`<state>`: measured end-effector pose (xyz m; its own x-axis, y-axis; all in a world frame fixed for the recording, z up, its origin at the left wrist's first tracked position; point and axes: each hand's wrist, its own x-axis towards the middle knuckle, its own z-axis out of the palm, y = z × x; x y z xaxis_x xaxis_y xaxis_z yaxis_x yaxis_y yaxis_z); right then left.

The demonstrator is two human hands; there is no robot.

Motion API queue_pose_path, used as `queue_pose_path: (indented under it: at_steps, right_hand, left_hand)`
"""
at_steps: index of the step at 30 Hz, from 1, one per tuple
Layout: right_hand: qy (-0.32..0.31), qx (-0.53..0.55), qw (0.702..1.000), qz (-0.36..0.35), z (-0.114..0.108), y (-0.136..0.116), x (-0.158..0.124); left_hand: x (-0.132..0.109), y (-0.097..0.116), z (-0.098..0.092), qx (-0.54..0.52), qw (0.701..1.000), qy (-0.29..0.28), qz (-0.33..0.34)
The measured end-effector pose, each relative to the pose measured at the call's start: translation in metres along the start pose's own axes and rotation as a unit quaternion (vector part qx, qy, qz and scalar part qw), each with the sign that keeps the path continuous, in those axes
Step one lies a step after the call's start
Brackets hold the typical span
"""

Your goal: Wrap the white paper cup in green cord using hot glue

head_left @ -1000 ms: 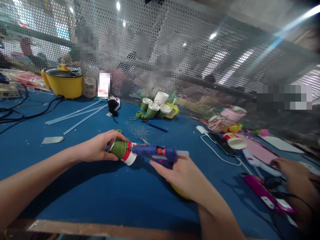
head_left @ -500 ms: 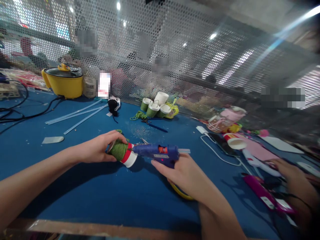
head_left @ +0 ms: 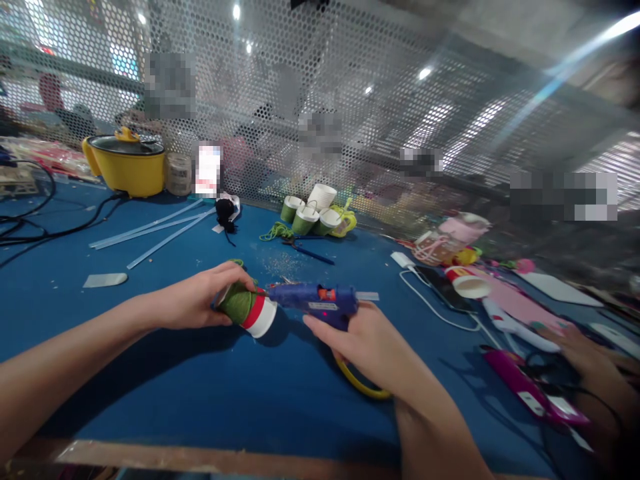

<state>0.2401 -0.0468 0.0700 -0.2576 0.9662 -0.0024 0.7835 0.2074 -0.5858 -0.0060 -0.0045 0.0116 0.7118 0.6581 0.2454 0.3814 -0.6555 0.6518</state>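
My left hand (head_left: 213,293) is wrapped round a paper cup (head_left: 263,317) that lies tilted just above or on the blue table. Green yarn (head_left: 237,305) winds over much of the cup, leaving a red band and a white end bare. In my right hand (head_left: 363,340) is a blue glue gun (head_left: 315,298), its nozzle pointing left at the edge of the yarn. A clear glue stick (head_left: 367,296) pokes out of its back and a small red light glows on its side. Whether the nozzle touches the cup I cannot tell. A yellow curved handle (head_left: 363,383) shows below my right wrist.
Several green-wrapped cups (head_left: 306,219) stand at the back beside blue-handled pliers (head_left: 313,253). Glue sticks (head_left: 150,230) and a yellow pot (head_left: 127,163) are at the left. Rightward lie a phone (head_left: 445,288), a magenta power strip (head_left: 530,387) and another person's hand (head_left: 575,347).
The glue gun's nozzle has shifted slightly up and left along the yarn's edge. The cup has turned a little in my left hand. At right, the other person's hand has moved.
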Motion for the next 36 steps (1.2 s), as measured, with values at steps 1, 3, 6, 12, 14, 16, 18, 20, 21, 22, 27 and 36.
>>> queue_pose_path:
  at_steps: [1,3,6,12,14,16,18,20,21,22,27,36]
  right_hand:
    - [0.001,0.006,1.0,0.015,0.0003,-0.0009,0.0004]
    - [0.004,0.013,0.999,0.042,0.0013,-0.0029,0.0015]
    - [0.004,0.014,0.998,0.063,0.0024,-0.0048,0.0024]
    - [-0.013,0.025,0.997,0.07,0.0,-0.0045,0.0001]
    - [-0.01,0.026,0.997,0.07,0.0,-0.0049,0.0004]
    - [-0.004,0.025,0.997,0.072,0.0007,-0.0053,0.0014]
    - [-0.003,0.022,0.997,0.072,0.0018,-0.0048,0.002]
    - [-0.002,0.016,0.998,0.062,0.0026,-0.0033,0.0018]
    - [0.0,0.014,0.998,0.053,0.0028,-0.0023,0.0014]
    - [0.002,0.011,0.999,0.041,0.0029,-0.0013,0.0008]
    - [0.024,-0.024,0.999,-0.039,0.002,0.0011,-0.0018]
    - [0.034,-0.056,0.995,-0.069,0.0014,-0.0018,-0.0045]
  left_hand:
    - [-0.0002,-0.0002,0.0001,0.0,1.0,-0.001,0.001]
    - [-0.0006,-0.0002,0.0002,0.001,1.0,-0.001,0.003]
    - [-0.0008,0.0007,-0.0002,0.003,1.0,-0.003,0.002]
    - [0.0003,0.0033,-0.0008,0.0,1.0,-0.008,-0.004]
    - [0.0005,0.0034,-0.0007,0.001,1.0,-0.007,-0.002]
    - [0.0003,0.0032,-0.0006,0.004,1.0,-0.003,0.0]
    - [0.0001,0.0031,-0.0007,0.007,1.0,-0.002,-0.002]
    - [0.0,0.0034,-0.0009,0.008,1.0,-0.002,-0.009]
    - [0.0001,0.0036,-0.001,0.008,1.0,-0.001,-0.013]
    - [0.0001,0.0039,-0.0011,0.007,1.0,0.001,-0.017]
    - [0.0007,0.0055,-0.0018,0.01,0.999,0.01,-0.037]
    - [0.0008,0.0059,-0.0023,0.02,0.998,0.02,-0.053]
